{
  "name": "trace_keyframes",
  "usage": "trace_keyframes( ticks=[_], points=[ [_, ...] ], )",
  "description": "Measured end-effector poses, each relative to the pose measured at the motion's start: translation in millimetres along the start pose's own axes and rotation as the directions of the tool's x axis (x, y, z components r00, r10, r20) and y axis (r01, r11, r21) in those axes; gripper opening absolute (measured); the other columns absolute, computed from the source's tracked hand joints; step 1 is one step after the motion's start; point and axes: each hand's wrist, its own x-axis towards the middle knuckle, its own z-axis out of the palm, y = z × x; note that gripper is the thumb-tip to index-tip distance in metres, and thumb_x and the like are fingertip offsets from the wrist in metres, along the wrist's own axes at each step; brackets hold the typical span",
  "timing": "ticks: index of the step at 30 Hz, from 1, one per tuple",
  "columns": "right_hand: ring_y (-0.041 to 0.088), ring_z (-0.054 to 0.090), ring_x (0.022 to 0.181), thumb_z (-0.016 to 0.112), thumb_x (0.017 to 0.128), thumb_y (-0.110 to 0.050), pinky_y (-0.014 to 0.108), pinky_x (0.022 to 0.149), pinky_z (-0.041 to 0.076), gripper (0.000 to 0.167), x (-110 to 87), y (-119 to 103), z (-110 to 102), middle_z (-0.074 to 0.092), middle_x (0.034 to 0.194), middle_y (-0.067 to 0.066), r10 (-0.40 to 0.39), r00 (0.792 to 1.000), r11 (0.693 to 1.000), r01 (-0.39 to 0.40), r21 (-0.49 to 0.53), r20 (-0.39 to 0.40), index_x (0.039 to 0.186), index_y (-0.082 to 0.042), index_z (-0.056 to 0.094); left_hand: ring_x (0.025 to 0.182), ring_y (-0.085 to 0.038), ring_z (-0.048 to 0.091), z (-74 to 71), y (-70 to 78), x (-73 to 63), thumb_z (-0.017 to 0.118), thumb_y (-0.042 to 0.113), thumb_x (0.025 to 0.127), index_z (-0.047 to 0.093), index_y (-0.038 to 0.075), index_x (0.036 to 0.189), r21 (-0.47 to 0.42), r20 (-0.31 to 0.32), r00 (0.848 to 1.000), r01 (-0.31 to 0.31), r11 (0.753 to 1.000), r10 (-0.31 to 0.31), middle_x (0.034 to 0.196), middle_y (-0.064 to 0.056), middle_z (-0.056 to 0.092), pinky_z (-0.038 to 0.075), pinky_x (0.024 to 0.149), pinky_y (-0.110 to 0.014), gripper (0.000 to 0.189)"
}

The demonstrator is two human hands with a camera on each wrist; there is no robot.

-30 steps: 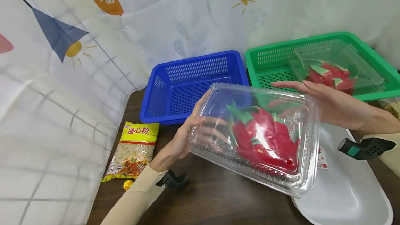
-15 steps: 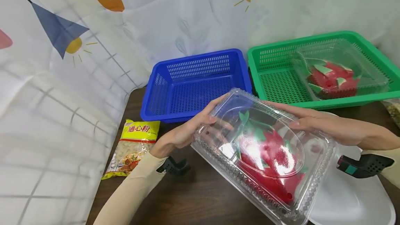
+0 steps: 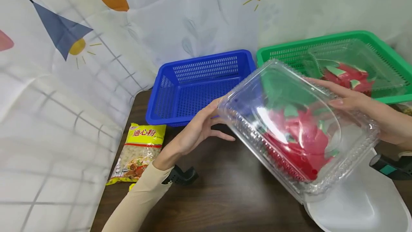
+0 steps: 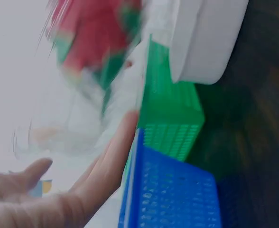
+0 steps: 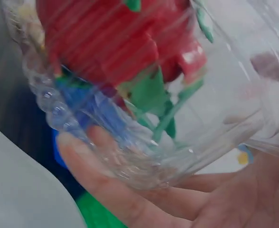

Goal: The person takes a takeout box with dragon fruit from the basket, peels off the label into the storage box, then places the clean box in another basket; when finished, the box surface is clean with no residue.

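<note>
A clear plastic clamshell box (image 3: 354, 131) with a red, green-leaved dragon fruit (image 3: 302, 135) inside is held tilted above the table. My right hand (image 3: 360, 105) grips its right side, the thumb over the lid edge and the fingers beneath, as the right wrist view shows. My left hand (image 3: 196, 128) is beside the box's left corner, fingers spread and relaxed. In the left wrist view, that hand (image 4: 87, 194) looks apart from the blurred box. In the head view its fingertips near the corner are partly hidden.
A blue basket (image 3: 161, 117) stands at the back, and right of it a green basket (image 3: 354, 33) holds another clear box (image 3: 383, 67) with a dragon fruit. A yellow macaroni bag (image 3: 138, 153) lies at left. A white tray (image 3: 363, 203) is at right.
The box has turned and moved up and right, carried by my right hand. My left hand, which held the box's left side, has let go and its fingers have spread.
</note>
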Motion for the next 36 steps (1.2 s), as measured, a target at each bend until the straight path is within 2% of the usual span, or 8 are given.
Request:
trace_keyframes(
  ticks=[6,11,17,22,25,27,31,36],
  points=[
    [0.013,0.063,0.120,0.024,0.111,-0.026,0.040,0.074,0.061,0.061,-11.5,7,-27,0.039,0.157,-0.005,-0.012,0.968,1.000,0.007,-0.021,-0.252,0.167,-0.046,0.007,0.135,-0.041,0.056,16.6,-9.1,5.5,0.028,0.035,0.112,0.028,0.015,0.166,0.061,-0.067,0.998,-0.015,0.998,0.019,0.148,-0.025,0.050,0.060,0.092,-0.052,0.058],
    [0.009,0.048,0.129,0.031,0.113,-0.027,0.036,0.101,0.052,0.060,-8.4,11,-31,0.023,0.166,-0.002,-0.014,0.897,0.986,0.086,0.145,-0.442,0.165,-0.050,0.011,0.136,-0.040,0.055,40.9,-29.4,19.7,0.039,0.027,0.113,0.020,0.021,0.168,0.094,-0.002,1.000,0.016,0.995,-0.016,0.148,-0.026,0.046,0.062,0.091,-0.044,0.059],
    [0.001,0.056,0.118,0.037,0.114,-0.025,0.017,0.078,0.051,0.060,7.9,3,-39,0.013,0.169,-0.008,-0.025,0.861,0.933,0.202,0.298,-0.507,0.166,-0.044,0.014,0.134,-0.035,0.056,70.2,-50.1,43.5,0.050,0.028,0.110,0.016,0.033,0.168,0.090,-0.062,0.996,0.062,0.994,-0.057,0.151,-0.022,0.046,0.060,0.092,-0.035,0.068],
    [-0.005,0.060,0.108,0.038,0.115,-0.028,0.014,0.072,0.050,0.059,17.2,-2,-43,0.003,0.172,-0.011,-0.008,0.857,0.966,0.140,0.218,-0.515,0.167,-0.043,0.013,0.138,-0.021,0.051,86.3,-57.1,66.7,0.054,0.045,0.106,0.009,0.041,0.167,0.214,-0.170,0.980,0.136,0.967,-0.101,0.161,-0.012,0.039,0.055,0.098,-0.029,0.076],
    [-0.003,0.052,0.122,0.036,0.115,-0.034,0.015,0.076,0.048,0.058,18.1,-4,-43,0.011,0.170,-0.010,0.016,0.849,0.993,0.047,0.105,-0.527,0.166,-0.044,0.012,0.145,-0.020,0.045,93.4,-61.5,81.3,0.054,0.052,0.105,0.002,0.041,0.168,0.284,-0.218,0.970,0.167,0.944,-0.106,0.166,-0.006,0.032,0.049,0.108,-0.035,0.082],
    [0.004,0.034,0.143,0.034,0.115,-0.037,0.025,0.105,0.045,0.058,18.8,-7,-41,0.008,0.170,-0.012,0.032,0.846,0.999,-0.009,0.047,-0.533,0.166,-0.047,0.009,0.150,-0.020,0.039,96.1,-64.2,90.0,0.054,0.052,0.105,-0.001,0.039,0.168,0.307,-0.250,0.964,0.163,0.938,-0.086,0.169,-0.002,0.027,0.041,0.116,-0.040,0.085],
    [0.009,-0.005,0.158,0.032,0.114,-0.038,0.059,0.126,-0.003,0.058,20.6,-16,-36,-0.011,0.172,-0.018,0.043,0.844,0.998,-0.057,-0.011,-0.534,0.166,-0.047,0.006,0.156,-0.017,0.026,98.9,-68.2,103.6,0.054,0.049,0.106,-0.007,0.035,0.168,0.302,-0.290,0.957,0.121,0.945,-0.030,0.171,0.001,0.023,0.030,0.124,-0.045,0.088],
    [0.016,0.028,0.150,0.036,0.114,-0.041,0.021,0.106,0.043,0.061,25.7,-25,-34,-0.007,0.174,-0.011,0.058,0.848,0.987,-0.129,-0.098,-0.527,0.167,-0.044,0.006,0.157,-0.014,0.019,104.0,-70.8,113.7,0.055,0.041,0.108,-0.011,0.028,0.167,0.287,-0.324,0.946,0.087,0.954,0.011,0.172,0.001,0.020,0.024,0.127,-0.043,0.089]
  ],
)
